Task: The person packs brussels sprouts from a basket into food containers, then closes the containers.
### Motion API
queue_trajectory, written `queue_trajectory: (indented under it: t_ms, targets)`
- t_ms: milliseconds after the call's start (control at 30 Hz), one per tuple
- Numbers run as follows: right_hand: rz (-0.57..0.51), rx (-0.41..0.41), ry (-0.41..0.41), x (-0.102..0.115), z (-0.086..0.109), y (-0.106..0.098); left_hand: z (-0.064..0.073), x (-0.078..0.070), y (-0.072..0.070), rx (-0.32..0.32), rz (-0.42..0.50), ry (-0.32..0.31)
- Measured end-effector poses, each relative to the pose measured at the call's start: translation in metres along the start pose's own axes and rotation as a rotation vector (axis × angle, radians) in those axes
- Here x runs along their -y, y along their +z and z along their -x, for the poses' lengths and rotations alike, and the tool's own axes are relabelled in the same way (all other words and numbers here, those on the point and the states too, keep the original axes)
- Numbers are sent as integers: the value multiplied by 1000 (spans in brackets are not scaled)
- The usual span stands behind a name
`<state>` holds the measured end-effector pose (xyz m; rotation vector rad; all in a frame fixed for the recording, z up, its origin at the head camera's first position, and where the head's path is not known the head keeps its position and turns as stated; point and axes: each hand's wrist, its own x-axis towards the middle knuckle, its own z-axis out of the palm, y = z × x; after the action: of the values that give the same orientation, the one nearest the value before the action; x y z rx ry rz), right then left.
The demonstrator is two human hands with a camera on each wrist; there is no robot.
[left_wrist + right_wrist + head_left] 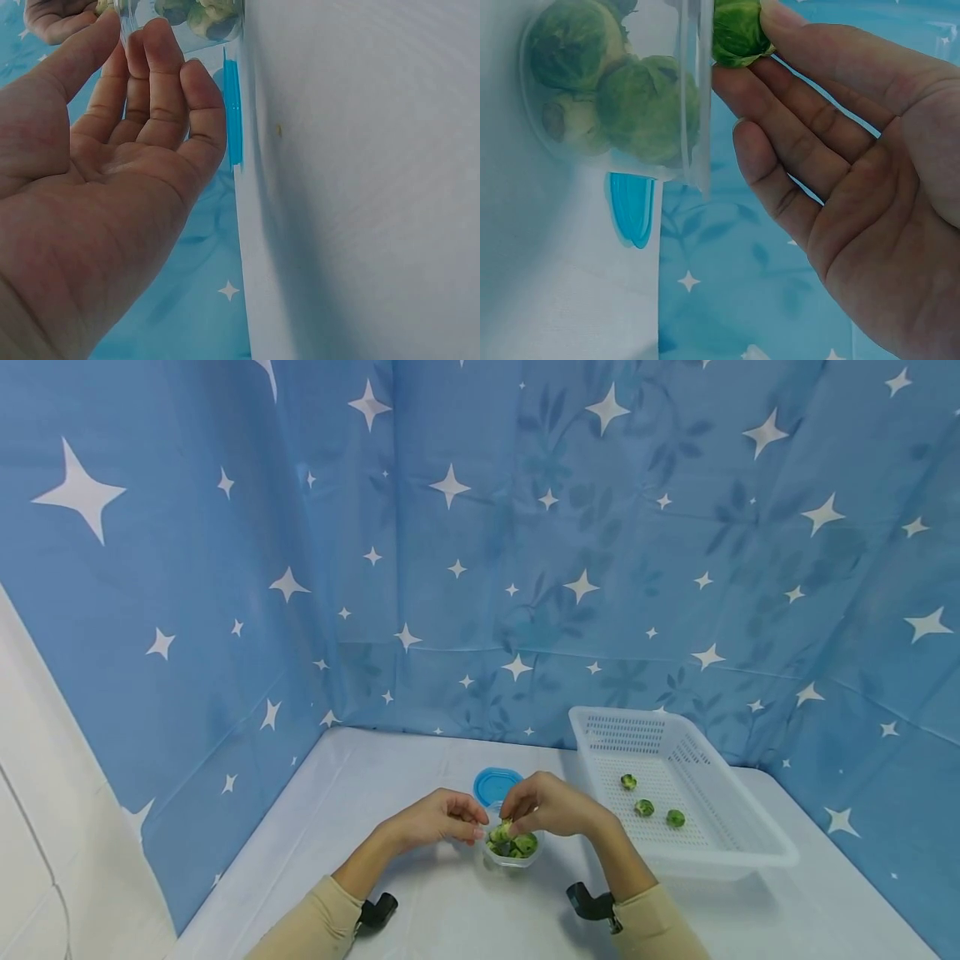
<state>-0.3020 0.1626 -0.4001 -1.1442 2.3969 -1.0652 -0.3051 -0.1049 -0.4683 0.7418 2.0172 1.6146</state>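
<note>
A clear plastic container (513,862) stands on the table with several Brussels sprouts (646,109) inside. My right hand (551,806) pinches another Brussels sprout (739,31) between thumb and fingers, right at the container's open rim. On the container's other side is my left hand (442,818), its thumb and loosely bent fingers close against the wall, palm bare in the left wrist view (112,180). Behind the container lies a round blue lid (495,783), partly covered by the right hand in the head view.
To the right stands a white perforated basket (738,793) holding three Brussels sprouts (644,808), set apart on its floor. A white cloth covers the table (420,893). Blue curtains (480,543) with white stars hang behind and at both sides.
</note>
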Motion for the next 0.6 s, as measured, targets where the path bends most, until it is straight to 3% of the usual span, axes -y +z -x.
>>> queue_trajectory:
  t_ms: [600]
  targets:
    - [33,42,74,1,-6,8,0,-1,0,-5,0,-16]
